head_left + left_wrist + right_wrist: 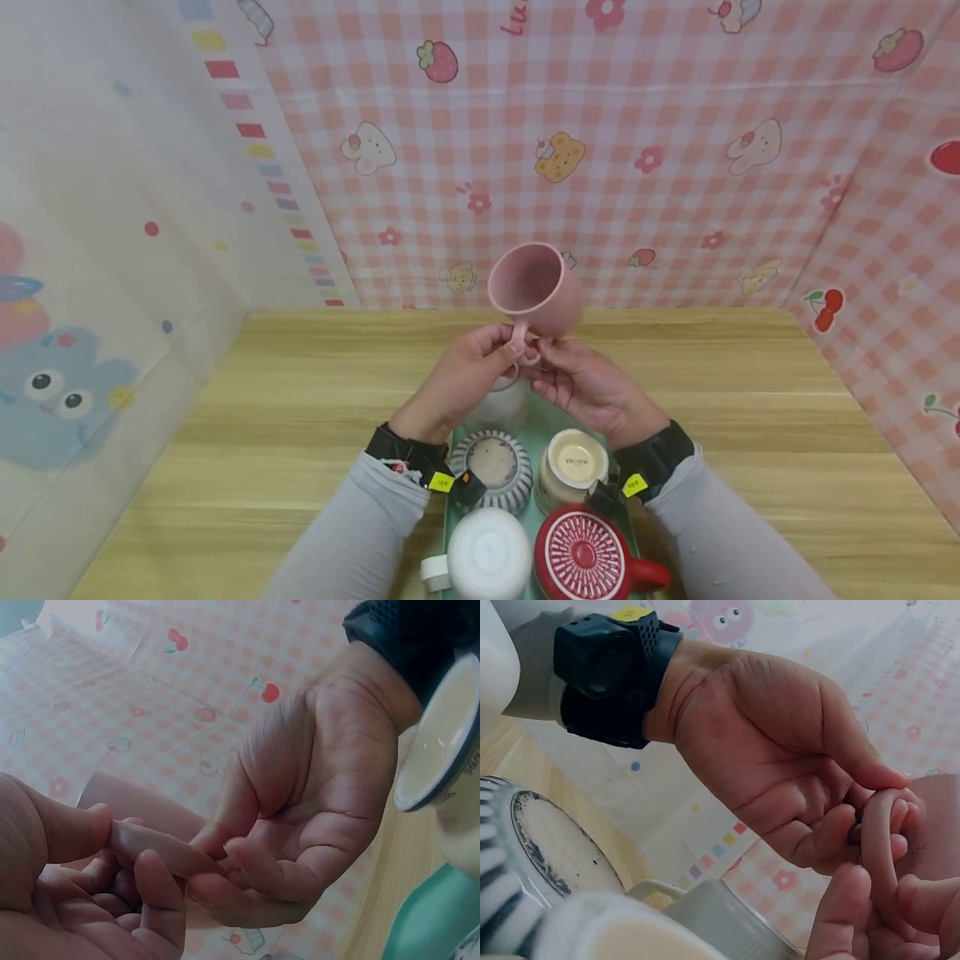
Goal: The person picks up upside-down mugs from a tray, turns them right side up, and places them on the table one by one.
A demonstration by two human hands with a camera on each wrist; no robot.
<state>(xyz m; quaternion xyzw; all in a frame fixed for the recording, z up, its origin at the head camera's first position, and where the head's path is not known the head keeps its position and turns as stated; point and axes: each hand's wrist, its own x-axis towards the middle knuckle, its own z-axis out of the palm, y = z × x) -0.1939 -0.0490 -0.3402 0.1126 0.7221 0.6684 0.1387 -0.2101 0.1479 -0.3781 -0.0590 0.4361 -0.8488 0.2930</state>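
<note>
A pink mug [568, 302] is held up above the far end of a green tray [553, 414], tilted so its mouth faces me and its handle points down. My left hand [461, 379] pinches the handle between thumb and fingers. From the other side, my right hand [596, 392] also pinches it with thumb and fingertips. Both wrist views show the curved handle [161, 851] between the two hands; part of the mug body is hidden behind them. Just below the hands, a pale grey mug [501, 407] is partly covered by the left hand.
Upside down on the tray are a striped cup [492, 463], a cream mug [576, 460] with lettering on its base, a white mug [489, 552] and a red mug [581, 554]. The wooden table [300, 433] meets a pink checked cloth [420, 200] behind.
</note>
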